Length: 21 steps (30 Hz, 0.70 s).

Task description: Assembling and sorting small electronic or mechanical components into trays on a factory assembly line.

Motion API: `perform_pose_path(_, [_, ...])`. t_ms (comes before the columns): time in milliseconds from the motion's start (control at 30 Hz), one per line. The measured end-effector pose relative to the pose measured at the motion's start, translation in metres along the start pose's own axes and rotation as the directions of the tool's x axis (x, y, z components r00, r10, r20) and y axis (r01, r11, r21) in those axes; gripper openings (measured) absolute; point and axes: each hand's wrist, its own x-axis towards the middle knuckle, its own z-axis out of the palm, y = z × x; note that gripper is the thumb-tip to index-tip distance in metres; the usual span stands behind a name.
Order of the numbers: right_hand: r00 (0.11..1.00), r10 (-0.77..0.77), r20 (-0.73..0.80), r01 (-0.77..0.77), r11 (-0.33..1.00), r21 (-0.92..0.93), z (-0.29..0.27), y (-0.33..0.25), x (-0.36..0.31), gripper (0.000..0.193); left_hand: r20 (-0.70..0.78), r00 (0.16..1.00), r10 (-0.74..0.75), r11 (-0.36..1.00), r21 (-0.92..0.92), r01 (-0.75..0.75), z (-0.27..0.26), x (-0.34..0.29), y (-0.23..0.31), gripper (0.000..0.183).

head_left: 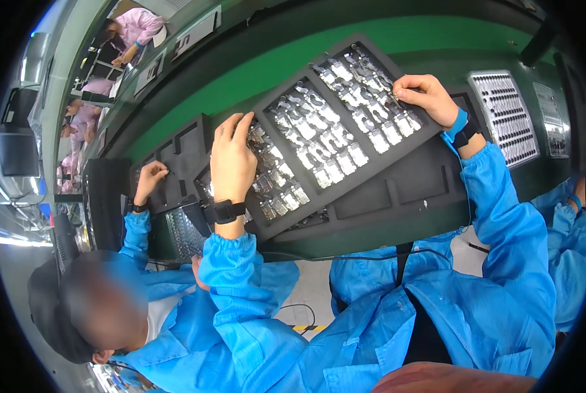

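A black foam tray [346, 181] lies tilted across the bench. Its compartments hold rows of small shiny metal parts [320, 131], each with a hooked end. Over the tray's left compartment is my left hand [234, 160], fingers stretched upward and slightly apart, with nothing seen in them. The palm hides some of the parts below it. At the tray's right edge, my right hand [429, 98] pinches with thumb and forefinger. What sits between those fingertips is too small to make out.
Beneath lies another black tray [407, 190] with recessed compartments. White trays of small dark-tipped parts [504, 118] stand at the right. A co-worker's hand [150, 180] is over a black tray at the left. A thin cable [345, 259] runs along the bench's near edge.
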Motion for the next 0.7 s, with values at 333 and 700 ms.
perform_pose_path(333, [1.0, -0.001, 0.021, 0.0, 0.999, 0.054, 0.001, -0.003, 0.002, 0.022, -0.028, 0.999, -0.038, 0.992, -0.124, 0.034, -0.015, -0.005, -0.01, 0.053])
perform_pose_path(700, [0.998, -0.023, 0.067, 0.016, 0.995, 0.098, 0.011, -0.013, 0.007, 0.019, -0.02, 0.989, -0.145, 0.971, -0.192, 0.139, -0.029, -0.014, -0.02, 0.056])
